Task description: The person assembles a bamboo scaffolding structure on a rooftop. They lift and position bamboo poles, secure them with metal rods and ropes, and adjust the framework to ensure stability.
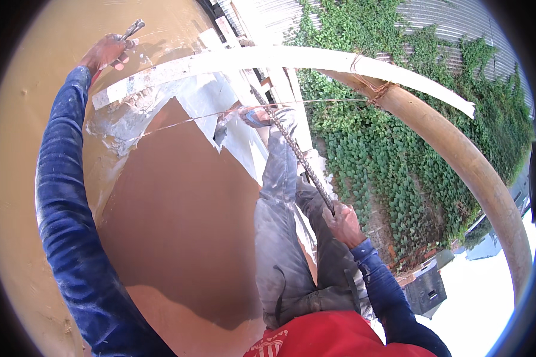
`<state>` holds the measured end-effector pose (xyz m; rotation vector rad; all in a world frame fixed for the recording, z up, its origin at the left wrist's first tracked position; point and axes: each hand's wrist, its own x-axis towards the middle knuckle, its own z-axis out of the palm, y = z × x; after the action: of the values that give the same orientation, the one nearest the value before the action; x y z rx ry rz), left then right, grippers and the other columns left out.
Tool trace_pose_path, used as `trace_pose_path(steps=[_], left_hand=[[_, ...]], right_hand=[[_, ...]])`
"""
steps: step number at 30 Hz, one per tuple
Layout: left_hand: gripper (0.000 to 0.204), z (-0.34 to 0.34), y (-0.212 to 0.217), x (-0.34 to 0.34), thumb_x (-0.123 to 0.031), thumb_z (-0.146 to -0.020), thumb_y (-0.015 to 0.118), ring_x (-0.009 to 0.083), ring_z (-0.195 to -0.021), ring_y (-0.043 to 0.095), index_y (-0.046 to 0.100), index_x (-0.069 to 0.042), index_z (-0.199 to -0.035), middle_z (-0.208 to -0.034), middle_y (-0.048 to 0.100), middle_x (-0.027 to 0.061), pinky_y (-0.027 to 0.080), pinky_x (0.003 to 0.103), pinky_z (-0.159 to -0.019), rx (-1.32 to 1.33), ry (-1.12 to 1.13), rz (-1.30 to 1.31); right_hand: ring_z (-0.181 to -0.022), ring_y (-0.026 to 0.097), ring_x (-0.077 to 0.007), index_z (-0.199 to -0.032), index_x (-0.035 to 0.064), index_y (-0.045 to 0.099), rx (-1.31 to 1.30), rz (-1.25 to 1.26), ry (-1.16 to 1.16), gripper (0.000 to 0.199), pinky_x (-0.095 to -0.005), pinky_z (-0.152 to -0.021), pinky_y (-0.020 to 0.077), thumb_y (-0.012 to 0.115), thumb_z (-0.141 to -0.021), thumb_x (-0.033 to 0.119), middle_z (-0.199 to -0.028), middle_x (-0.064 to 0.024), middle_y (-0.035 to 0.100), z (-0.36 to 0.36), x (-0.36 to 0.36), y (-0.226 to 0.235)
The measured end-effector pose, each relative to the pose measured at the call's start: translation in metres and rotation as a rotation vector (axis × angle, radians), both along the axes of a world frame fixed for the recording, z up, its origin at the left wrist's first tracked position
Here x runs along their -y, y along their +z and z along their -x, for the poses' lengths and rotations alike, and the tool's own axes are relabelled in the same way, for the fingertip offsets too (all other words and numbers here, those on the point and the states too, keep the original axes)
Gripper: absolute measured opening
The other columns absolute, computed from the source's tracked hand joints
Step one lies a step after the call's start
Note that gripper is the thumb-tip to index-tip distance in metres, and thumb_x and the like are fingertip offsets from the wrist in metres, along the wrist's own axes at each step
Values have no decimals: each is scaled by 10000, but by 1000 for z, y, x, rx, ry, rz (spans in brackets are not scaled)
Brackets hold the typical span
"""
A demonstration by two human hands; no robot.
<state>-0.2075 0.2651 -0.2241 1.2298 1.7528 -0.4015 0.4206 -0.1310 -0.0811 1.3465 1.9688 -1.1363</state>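
High at the left, my left hand is closed around a short grey metal tool with a narrow head; its exact kind does not show clearly. My right hand, at lower right beside my thigh, grips the near end of a long ribbed steel bar. That bar slants up past my legs toward my foot. Between my arms curves a white-faced board, and my left hand is just beyond its left end. Twisted wire binds the board to a round wooden pole.
A thin wire stretches across below the board. My legs stand at a narrow ledge of wooden pieces. Brown wall surface lies left, with pale wet-looking patches. A drop with leafy vines and corrugated roofing lies right.
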Motion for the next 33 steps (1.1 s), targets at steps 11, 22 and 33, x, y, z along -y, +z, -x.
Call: trace_pose_path(steps=[11,22,33], left_hand=[[184,-158,92,70,-279,-998,565,149,-476,434,509,-138,-893,-631,453,-6,354,297,-438,524,1621,-425],[247,-325,142,317,-310,-1060,498,157,-609,500,476,-146,-876,-717,493,1,453,323,-555,1023,1899,11],[332,-315,174,305,-370,-956,676,101,-508,465,465,-190,-773,-611,454,-45,391,239,-471,866,1941,-305]], right_hand=[[-781,641,-451,-1027,-42,639,-15,105,-443,324,-520,-681,509,616,-939,270,-843,-303,626,-37,20,71],[-737,572,-379,-1004,105,664,-117,-208,-210,183,-503,-621,447,613,-834,150,-786,-169,560,-154,115,141],[-646,623,-374,-791,-18,614,66,-90,-767,321,-488,-590,443,577,-970,246,-679,-221,621,-211,100,224]])
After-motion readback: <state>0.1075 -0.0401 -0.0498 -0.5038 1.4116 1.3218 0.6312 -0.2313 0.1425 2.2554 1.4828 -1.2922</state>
